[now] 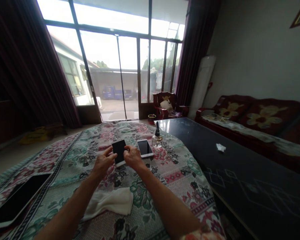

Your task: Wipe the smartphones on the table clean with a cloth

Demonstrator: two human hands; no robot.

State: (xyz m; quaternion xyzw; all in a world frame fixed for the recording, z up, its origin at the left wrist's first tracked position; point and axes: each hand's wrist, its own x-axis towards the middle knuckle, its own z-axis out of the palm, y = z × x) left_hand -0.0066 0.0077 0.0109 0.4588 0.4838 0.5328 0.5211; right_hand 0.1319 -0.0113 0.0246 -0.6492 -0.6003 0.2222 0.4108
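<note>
Both hands, left hand [103,162] and right hand [133,156], pinch the dark phone [119,151] by its edges just above the floral cloth [165,173], so honestly a loose fingertip hold could drop it onto the white phone [145,148] right beside it.

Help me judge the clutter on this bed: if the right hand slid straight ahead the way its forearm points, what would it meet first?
The right hand already touches the dark-screened phone. Straight on, up and left in the picture, only floral bedspread shows. The second phone and small bottle lie off to its right, though depth is hard to judge.
</note>
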